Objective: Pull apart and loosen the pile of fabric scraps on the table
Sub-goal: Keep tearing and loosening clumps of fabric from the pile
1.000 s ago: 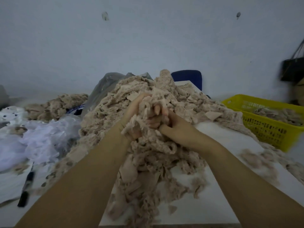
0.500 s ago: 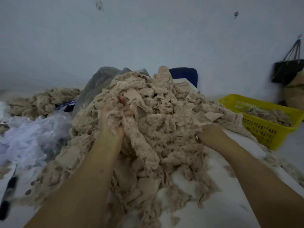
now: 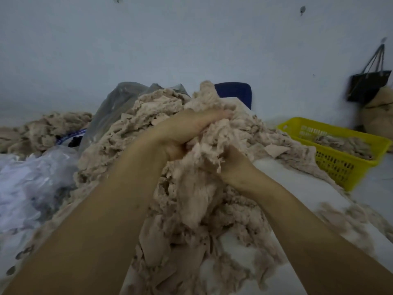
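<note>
While left grip (image 3: pixel 191 128) and right grip (image 3: pixel 232 167) clenched a clump (image 3: pixel 197 184) atop the scrap pile (image 3: pixel 131 141) on the counter (image 3: pixel 276 169), it looked matted | risk: a hard tug could have flung scraps off the edge.

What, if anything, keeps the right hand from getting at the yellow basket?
Probably nothing, so likely yes. The right hand grips the pile; only the pile's low edge and bare table lie between that hand and the yellow basket.
</note>
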`<state>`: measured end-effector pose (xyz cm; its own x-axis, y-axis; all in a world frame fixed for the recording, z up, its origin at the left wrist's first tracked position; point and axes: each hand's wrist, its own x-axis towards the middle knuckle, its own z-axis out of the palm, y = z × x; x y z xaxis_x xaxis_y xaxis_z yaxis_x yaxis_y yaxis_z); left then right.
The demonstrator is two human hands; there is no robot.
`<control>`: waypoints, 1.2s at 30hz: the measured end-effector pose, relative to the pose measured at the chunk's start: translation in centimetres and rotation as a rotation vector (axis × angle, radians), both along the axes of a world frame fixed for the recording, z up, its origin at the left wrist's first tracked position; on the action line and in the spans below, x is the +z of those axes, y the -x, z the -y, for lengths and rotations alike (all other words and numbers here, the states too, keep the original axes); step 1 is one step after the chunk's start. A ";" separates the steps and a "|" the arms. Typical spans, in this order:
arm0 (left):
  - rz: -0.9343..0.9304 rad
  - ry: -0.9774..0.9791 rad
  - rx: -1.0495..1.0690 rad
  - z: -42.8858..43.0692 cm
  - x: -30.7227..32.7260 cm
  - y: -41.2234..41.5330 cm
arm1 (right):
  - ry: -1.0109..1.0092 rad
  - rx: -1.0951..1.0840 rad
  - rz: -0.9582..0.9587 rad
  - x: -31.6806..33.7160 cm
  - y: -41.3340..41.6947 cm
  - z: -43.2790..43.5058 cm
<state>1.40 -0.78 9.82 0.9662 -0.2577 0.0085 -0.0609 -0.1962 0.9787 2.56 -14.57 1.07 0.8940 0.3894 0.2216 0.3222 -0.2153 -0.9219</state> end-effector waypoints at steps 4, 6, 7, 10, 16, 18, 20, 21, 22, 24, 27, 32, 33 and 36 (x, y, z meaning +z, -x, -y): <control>-0.044 -0.028 0.113 -2.2 -1.1 -1.7 | -0.039 -0.159 -0.019 -0.6 -1.5 1.4; -0.055 0.031 0.212 -2.6 -2.6 -2.6 | -0.160 -0.203 -0.120 -0.7 -2.0 1.9; -0.064 0.105 0.249 -2.3 -3.4 -2.9 | -0.208 -0.193 -0.161 -0.7 -2.3 1.9; -0.010 0.330 0.299 -0.7 -4.0 -3.5 | -0.313 -0.167 -0.273 -1.4 -2.7 1.0; 0.129 0.032 0.332 -2.4 -5.7 -4.5 | -0.608 -0.268 -0.439 -1.2 -3.9 3.4; 0.209 -0.189 0.461 -3.9 -7.6 -4.7 | -0.996 -0.363 -0.447 -0.7 -5.2 6.6; 0.239 -0.536 0.510 -5.2 -9.9 -4.8 | -1.248 -0.467 -0.488 -1.6 -5.8 8.0; 0.187 -0.721 0.470 -5.5 -10.9 -4.8 | -1.249 -0.514 -0.531 -2.6 -5.9 7.9; 0.118 -0.877 0.422 -5.6 -11.8 -4.7 | -1.198 -0.532 -0.574 -3.7 -5.9 7.2; 0.133 -0.965 0.381 -5.2 -12.5 -4.5 | -1.000 -0.540 -0.649 -4.6 -5.1 5.1; 0.428 -0.666 0.365 -3.7 -11.7 -3.7 | -0.602 -0.415 -0.480 -4.4 -3.8 1.5; 0.464 -0.242 0.267 -1.1 -9.1 -1.4 | -0.399 -0.126 -0.343 -3.1 -1.6 -2.5; 0.401 -0.115 0.269 -1.1 -8.7 -1.0 | -0.423 -0.045 -0.345 -3.0 -1.4 -2.5; 0.254 0.159 0.302 -1.5 -8.2 -0.6 | -0.312 0.141 -0.331 -2.6 -0.4 -2.1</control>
